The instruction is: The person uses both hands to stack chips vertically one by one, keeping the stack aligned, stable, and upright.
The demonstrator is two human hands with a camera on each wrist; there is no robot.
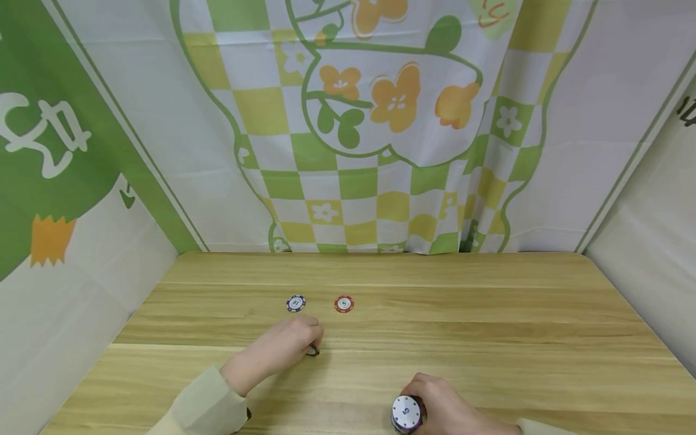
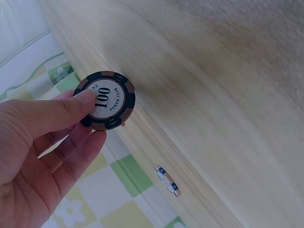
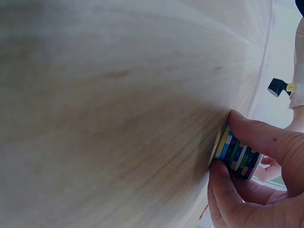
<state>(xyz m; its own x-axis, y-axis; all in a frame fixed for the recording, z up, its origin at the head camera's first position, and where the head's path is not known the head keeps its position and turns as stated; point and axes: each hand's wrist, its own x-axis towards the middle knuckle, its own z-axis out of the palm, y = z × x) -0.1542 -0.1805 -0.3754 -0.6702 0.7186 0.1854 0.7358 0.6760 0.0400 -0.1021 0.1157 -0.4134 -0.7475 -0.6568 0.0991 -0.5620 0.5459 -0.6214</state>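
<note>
My left hand [image 1: 290,341] pinches a black poker chip [image 2: 105,100] marked 100 between thumb and fingers, close over the table. In the head view most of that chip is hidden under the fingers. At the front of the table my right hand [image 1: 443,405] grips a short stack of poker chips [image 1: 406,413] round its side, with a white chip marked 5 on top. Bands of several colours show along the stack [image 3: 238,153] in the right wrist view. Beyond the left hand, a blue chip [image 1: 296,303] marked 10 and a red chip [image 1: 344,304] lie flat, side by side and apart.
The wooden table [image 1: 489,314] reaches back to a checked green, yellow and white curtain [image 1: 359,181]. Printed cloth walls [image 1: 98,229] stand along the left and right sides.
</note>
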